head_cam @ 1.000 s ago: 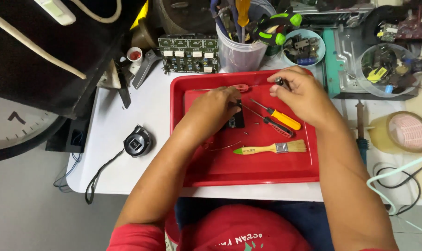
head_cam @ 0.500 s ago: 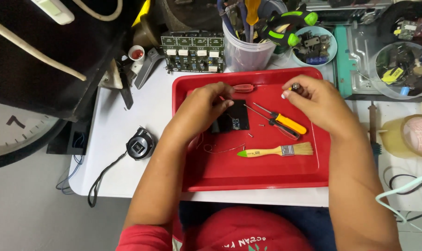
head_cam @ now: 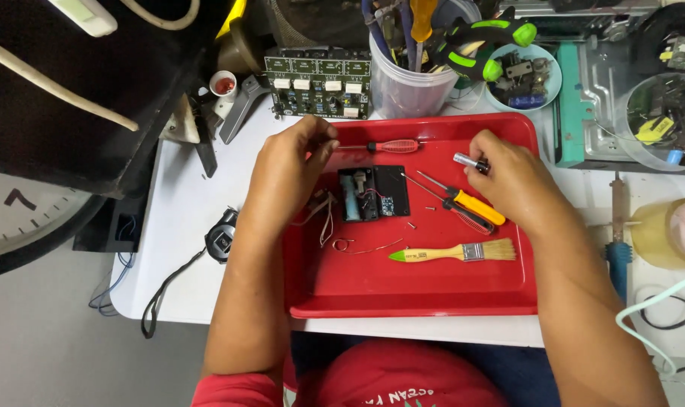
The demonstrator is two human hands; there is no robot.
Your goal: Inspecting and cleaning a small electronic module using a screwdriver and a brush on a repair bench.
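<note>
**A:** Both hands have pulled apart since half a second ago. Left hand [head_cam: 289, 169] lifted off the black module [head_cam: 374, 193], now at the red tray [head_cam: 403, 294] far-left corner.

**B:** Left fingers?

**A:** Pressed together on the metal tip of the red-handled screwdriver [head_cam: 387, 146], which lies along the tray's far edge.

**B:** Right?

**A:** Right hand [head_cam: 508, 177] sits near the tray's far-right corner, fingers pinching a small black-and-silver cylinder [head_cam: 469, 160].

**B:** Module position?

**A:** Flat in the tray middle, between the hands, opened, blue part and wiring exposed. Neither hand touches it.

**B:** Other stuff?

**A:** Yellow-handled screwdriver [head_cam: 474, 206] just under the right hand, paintbrush [head_cam: 455, 252] nearer the tray's near edge, loose wires [head_cam: 329, 218] beside the module. Tape measure [head_cam: 222, 235] on the table [head_cam: 184, 226], left of the tray.
</note>
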